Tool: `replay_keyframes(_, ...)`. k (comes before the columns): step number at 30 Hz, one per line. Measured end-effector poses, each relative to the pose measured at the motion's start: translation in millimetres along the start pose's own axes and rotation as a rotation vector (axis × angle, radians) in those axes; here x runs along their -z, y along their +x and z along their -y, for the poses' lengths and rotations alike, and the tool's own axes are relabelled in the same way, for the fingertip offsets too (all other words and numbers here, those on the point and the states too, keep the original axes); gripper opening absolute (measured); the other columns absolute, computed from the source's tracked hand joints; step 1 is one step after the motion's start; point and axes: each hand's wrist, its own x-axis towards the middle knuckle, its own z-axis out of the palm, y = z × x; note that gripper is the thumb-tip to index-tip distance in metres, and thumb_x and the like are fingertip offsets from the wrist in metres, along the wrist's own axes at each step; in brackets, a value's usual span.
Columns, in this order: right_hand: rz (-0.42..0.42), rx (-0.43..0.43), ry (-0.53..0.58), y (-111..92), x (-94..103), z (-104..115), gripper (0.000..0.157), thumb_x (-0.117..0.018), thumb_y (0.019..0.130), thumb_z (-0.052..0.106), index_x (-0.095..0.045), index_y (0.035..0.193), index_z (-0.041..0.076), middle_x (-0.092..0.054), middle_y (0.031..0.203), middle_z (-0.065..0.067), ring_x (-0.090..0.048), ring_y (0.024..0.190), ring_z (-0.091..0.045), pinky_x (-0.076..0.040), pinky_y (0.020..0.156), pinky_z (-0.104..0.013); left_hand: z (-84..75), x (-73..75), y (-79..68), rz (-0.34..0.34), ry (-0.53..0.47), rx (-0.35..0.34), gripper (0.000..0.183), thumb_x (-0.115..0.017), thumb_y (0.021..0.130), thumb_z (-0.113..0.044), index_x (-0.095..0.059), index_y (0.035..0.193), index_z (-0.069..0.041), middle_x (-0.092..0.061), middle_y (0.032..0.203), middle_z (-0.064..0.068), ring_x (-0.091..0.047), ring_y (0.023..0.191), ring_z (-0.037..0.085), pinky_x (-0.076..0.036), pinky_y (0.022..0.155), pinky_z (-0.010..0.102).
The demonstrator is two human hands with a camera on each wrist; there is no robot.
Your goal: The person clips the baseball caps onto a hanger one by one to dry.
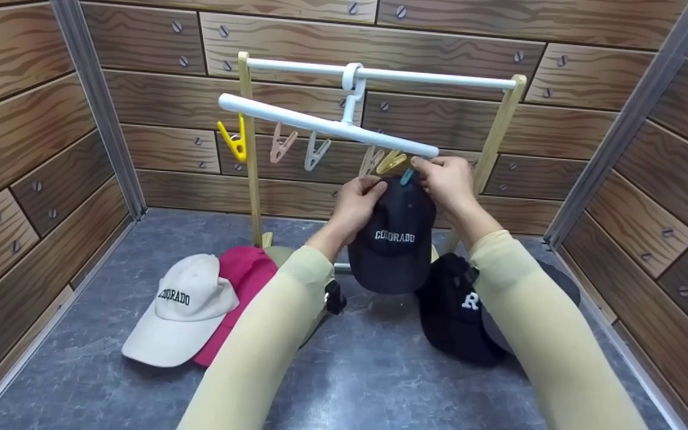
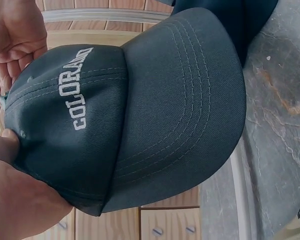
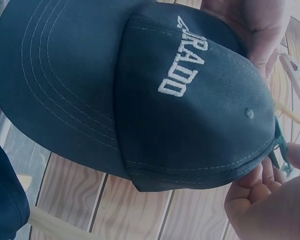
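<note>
A dark cap lettered COLORADO hangs brim-down beneath the right end of the white hanger bar. My left hand grips the side of its crown, thumb on the front in the left wrist view. At the top of the crown, my right hand pinches a teal clothespin, whose jaws are at the cloth edge. Beside it on the bar hang a yellow clip and a pale pink clip. The back of the cap is hidden.
The hanger hooks over a white rod between wooden posts. More clips hang left, including a bright yellow one. White, red and olive caps lie left; a black cap and a grey cap lie right. Wood-patterned walls surround the floor.
</note>
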Motion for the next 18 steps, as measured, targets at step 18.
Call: replay_keyframes(18,-0.001,0.016,-0.004,0.7,1.9,-10.1,0.035,-0.077,0.103,0.038,-0.078,0.095,0.003,-0.072,0.077,0.004,-0.073,0.073,-0.010,-0.057,0.068,-0.025,0.6,-2.3,-0.4,0.031,0.021,-0.067,0.023,-0.065,0.115,-0.017,-0.079,0.113,0.000,-0.069,0.100,0.002,-0.061,0.092,0.013,-0.050,0.085,0.026)
